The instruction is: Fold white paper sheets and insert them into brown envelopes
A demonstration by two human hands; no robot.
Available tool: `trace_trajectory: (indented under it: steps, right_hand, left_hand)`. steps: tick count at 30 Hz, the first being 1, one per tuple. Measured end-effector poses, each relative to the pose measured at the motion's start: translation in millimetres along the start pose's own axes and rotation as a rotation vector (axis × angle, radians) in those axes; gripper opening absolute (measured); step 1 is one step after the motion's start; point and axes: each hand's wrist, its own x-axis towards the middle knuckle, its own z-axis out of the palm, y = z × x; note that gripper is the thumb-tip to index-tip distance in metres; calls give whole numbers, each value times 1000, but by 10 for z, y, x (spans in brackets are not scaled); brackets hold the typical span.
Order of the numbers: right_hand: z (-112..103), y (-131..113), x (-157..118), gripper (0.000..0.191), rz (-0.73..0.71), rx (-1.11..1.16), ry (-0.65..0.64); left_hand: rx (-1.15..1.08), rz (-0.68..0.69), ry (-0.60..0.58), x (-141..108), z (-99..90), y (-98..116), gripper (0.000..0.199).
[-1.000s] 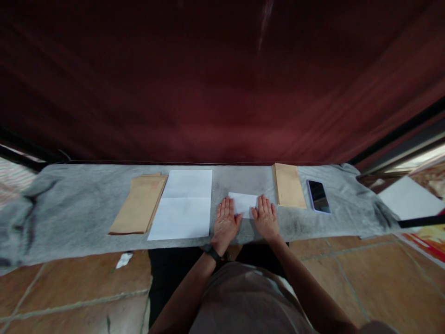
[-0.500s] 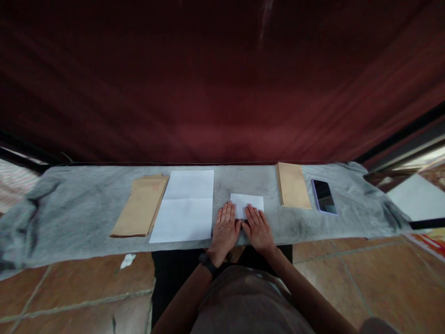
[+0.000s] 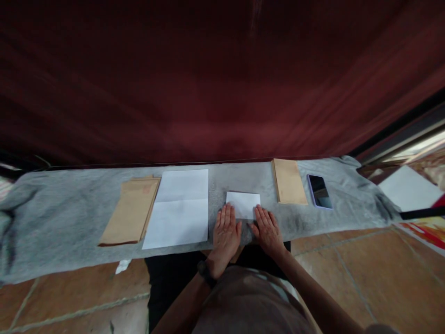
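Observation:
A small folded white paper lies on the grey cloth in front of me. My left hand rests flat, its fingertips on the paper's left end. At the right end, my right hand is also flat, fingers stretched out over the paper's edge. Left of my hands are white sheets with a crease across them. It cannot be told how many sheets lie there.
A stack of brown envelopes lies at the left, beside the white sheets. More brown envelopes lie at the right, next to a phone. Grey cloth covers the narrow table, with a dark red surface behind it.
My right hand has slid right across the folded paper to its right end. My left hand stays near the left end. The whole view has shifted slightly.

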Motion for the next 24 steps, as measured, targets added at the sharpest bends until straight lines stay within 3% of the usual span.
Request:
trace_trajectory:
  steps: [4,9,17,24]
  right_hand:
    - [-15,15,-11,63,-8,3,-2]
    - [-43,44,36,60,13,58,-27]
    - [59,-149,263,57,-10,77,-19]
    - [128,-56,218,62,85,6,70]
  left_hand:
    - [-33,135,-39,326,65,141,59]
    - [-15,116,-59,564,226,-15,59]
    - [12,13,-19,532,253,-219,61]
    - [-30,-99,69,433,167,-342,57]
